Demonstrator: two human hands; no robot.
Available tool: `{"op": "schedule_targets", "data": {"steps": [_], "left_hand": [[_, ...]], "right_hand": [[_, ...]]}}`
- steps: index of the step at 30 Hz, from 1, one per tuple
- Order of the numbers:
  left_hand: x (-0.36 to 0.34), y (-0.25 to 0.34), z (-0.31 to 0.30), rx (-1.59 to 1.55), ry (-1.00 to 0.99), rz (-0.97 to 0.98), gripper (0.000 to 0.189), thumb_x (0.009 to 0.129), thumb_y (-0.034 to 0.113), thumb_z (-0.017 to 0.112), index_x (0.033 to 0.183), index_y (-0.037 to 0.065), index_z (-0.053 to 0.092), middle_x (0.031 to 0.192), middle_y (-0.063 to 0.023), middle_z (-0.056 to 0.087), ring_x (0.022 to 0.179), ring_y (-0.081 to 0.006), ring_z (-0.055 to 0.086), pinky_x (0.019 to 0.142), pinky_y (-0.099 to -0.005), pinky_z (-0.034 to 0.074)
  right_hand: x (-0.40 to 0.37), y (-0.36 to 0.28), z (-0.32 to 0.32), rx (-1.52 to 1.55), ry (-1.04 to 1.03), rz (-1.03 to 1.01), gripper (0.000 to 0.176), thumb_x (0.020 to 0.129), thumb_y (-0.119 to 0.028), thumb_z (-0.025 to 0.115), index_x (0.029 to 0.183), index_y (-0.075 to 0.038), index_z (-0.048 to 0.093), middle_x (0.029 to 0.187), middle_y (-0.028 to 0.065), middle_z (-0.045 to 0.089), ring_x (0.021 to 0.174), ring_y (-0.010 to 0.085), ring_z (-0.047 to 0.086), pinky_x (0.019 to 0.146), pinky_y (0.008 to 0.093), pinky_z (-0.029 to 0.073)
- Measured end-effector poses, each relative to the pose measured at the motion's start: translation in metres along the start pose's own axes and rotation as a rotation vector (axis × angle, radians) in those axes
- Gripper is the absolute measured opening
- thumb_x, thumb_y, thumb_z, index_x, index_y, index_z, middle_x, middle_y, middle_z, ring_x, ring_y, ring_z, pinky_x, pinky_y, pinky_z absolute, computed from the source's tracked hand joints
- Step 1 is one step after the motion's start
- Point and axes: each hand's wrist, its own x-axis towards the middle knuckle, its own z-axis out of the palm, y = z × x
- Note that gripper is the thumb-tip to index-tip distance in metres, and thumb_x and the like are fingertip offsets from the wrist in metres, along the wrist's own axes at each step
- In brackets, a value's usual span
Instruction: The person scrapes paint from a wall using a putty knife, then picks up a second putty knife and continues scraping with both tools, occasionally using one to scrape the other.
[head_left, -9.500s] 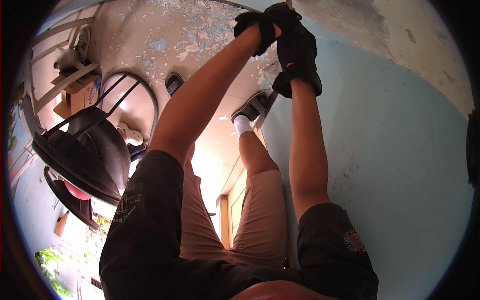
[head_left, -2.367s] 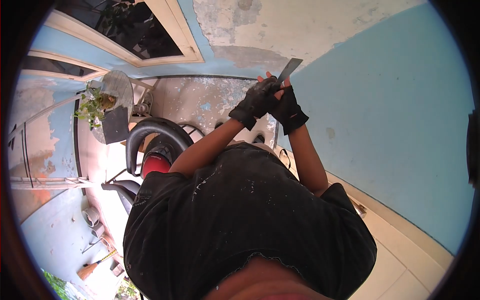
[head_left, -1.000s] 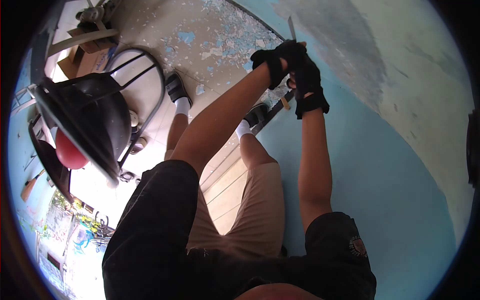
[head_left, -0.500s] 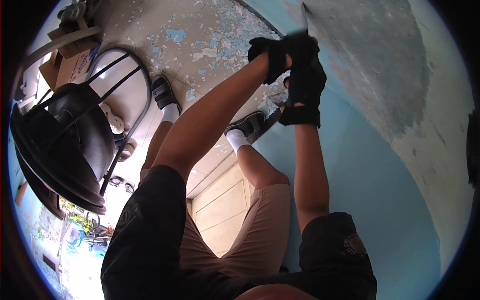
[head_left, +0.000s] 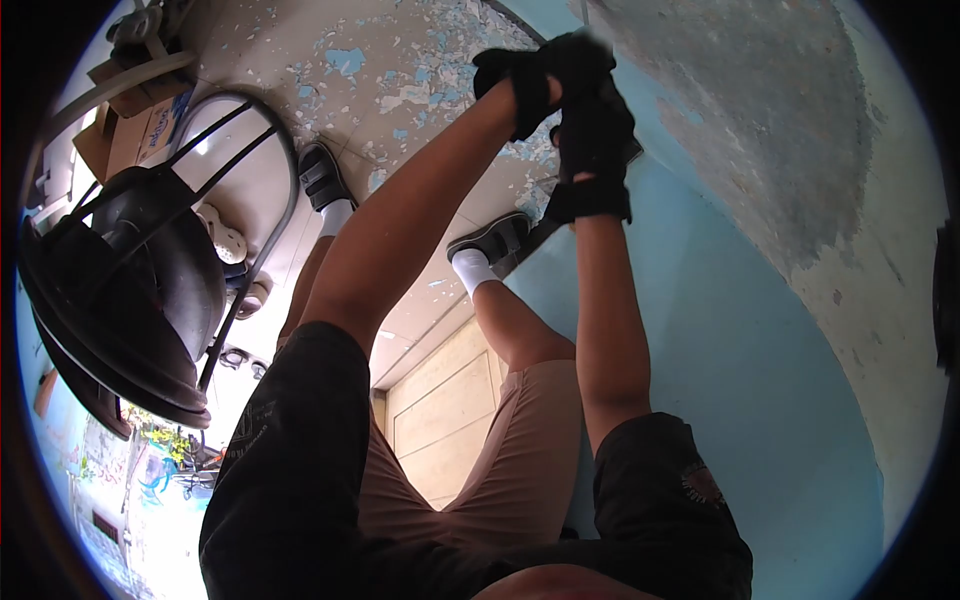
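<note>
Both hands wear black gloves and are close together beside the blue and grey wall. My left hand (head_left: pixel 572 68) is closed, with a thin metal blade (head_left: pixel 585 14) showing faintly beyond its fingers. Just below it, my right hand (head_left: pixel 596 140) is also closed; what it grips is mostly hidden by the glove. A small dark metal edge (head_left: pixel 633 150) shows at the right hand's side. The wall has a rough grey patch (head_left: pixel 760 110) above smooth blue paint (head_left: pixel 700 300). Blue and white paint flakes (head_left: pixel 345 62) lie scattered over the tiled floor.
A black chair (head_left: pixel 160 270) with a curved metal frame stands at the left. Cardboard boxes (head_left: pixel 140 135) and pale clogs (head_left: pixel 222 235) are near it. The wearer's feet, in dark shoes (head_left: pixel 325 175), rest on the floor. A pale panelled surface (head_left: pixel 440 420) is below.
Both hands have moved slightly up and left in view, still close together. The blade has shifted the same way and shows less. The dark metal edge beside the right hand is now visible.
</note>
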Motion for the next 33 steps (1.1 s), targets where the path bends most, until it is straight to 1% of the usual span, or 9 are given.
{"op": "schedule_targets", "data": {"steps": [2,5,9,11,15,22,25,28,33], "left_hand": [[-0.013,-0.002,0.0,0.008,0.051,0.125,0.016,0.077,0.014,0.057,0.089,0.005,0.063,0.082,-0.0143,0.065,0.083,-0.0318,0.064,0.075,-0.0349,0.051],[-0.016,0.021,0.004,0.126,0.109,-0.056,0.018,0.076,0.014,0.057,0.089,0.004,0.064,0.088,-0.0156,0.065,0.093,-0.031,0.062,0.08,-0.0338,0.05],[-0.015,0.027,-0.008,0.19,-0.017,-0.112,0.015,0.075,0.019,0.059,0.08,0.008,0.068,0.077,-0.0182,0.064,0.082,-0.0305,0.065,0.073,-0.0387,0.051],[-0.018,0.025,-0.012,0.224,-0.064,-0.089,0.015,0.075,0.018,0.059,0.08,0.008,0.067,0.078,-0.0175,0.064,0.083,-0.0305,0.065,0.074,-0.0381,0.051],[-0.007,0.016,-0.016,0.29,-0.043,-0.01,0.014,0.075,0.018,0.059,0.079,0.007,0.067,0.081,-0.0161,0.065,0.085,-0.0305,0.064,0.075,-0.0369,0.051],[0.011,0.02,-0.016,0.503,-0.045,0.148,0.012,0.075,0.017,0.058,0.078,0.007,0.066,0.085,-0.0137,0.066,0.088,-0.0305,0.063,0.078,-0.0349,0.05],[0.017,0.005,-0.016,0.471,-0.017,0.137,0.012,0.075,0.018,0.059,0.077,0.009,0.066,0.08,-0.0128,0.066,0.082,-0.0305,0.064,0.075,-0.0353,0.05],[0.043,-0.027,-0.022,0.24,-0.17,-0.086,0.016,0.073,0.023,0.06,0.079,0.01,0.066,0.08,-0.0145,0.066,0.078,-0.0301,0.066,0.069,-0.0367,0.052],[0.024,-0.006,-0.004,0.323,0.177,0.177,0.018,0.073,0.024,0.059,0.077,0.008,0.067,0.075,-0.0137,0.066,0.071,-0.0299,0.066,0.067,-0.0375,0.051]], "right_hand": [[-0.017,-0.02,0.004,0.195,0.03,0.392,0.023,0.089,-0.016,0.058,0.11,-0.007,0.061,0.089,0.0007,0.065,0.077,0.0077,0.056,0.07,0.0225,0.045],[-0.014,0.015,0.0,0.497,-0.035,0.15,0.024,0.087,-0.013,0.06,0.11,-0.008,0.06,0.082,-0.0003,0.062,0.062,0.0065,0.054,0.055,0.0209,0.043],[-0.01,-0.002,-0.013,0.259,-0.051,0.107,0.018,0.087,-0.01,0.058,0.105,-0.008,0.06,0.073,-0.0006,0.058,0.05,0.008,0.05,0.044,0.0223,0.038],[-0.005,0.0,-0.026,0.42,-0.314,0.344,0.01,0.089,-0.013,0.057,0.098,-0.009,0.059,0.064,-0.0014,0.054,0.047,0.0095,0.049,0.042,0.0239,0.037],[0.007,-0.005,-0.02,0.39,-0.202,0.408,0.011,0.089,-0.018,0.059,0.091,-0.007,0.058,0.058,-0.0009,0.052,0.047,0.0097,0.05,0.042,0.0258,0.039],[0.025,0.003,-0.028,-0.236,-0.129,0.05,0.033,0.086,-0.036,0.063,0.09,-0.004,0.06,0.059,0.0076,0.057,0.049,0.0171,0.055,0.049,0.0313,0.046],[0.037,0.007,-0.019,-0.249,-0.198,0.058,0.028,0.094,-0.031,0.053,0.078,-0.008,0.055,0.052,0.0009,0.046,0.04,0.0099,0.044,0.036,0.0243,0.029],[0.07,0.032,-0.012,-0.571,-0.18,-0.502,0.035,0.091,-0.037,0.056,0.083,-0.004,0.06,0.052,0.0043,0.047,0.04,0.0124,0.047,0.036,0.0276,0.034],[0.028,0.001,-0.012,-0.265,-0.061,-0.112,0.041,0.089,-0.044,0.058,0.088,-0.003,0.064,0.056,0.0048,0.051,0.044,0.01,0.044,0.039,0.0277,0.037]]}}
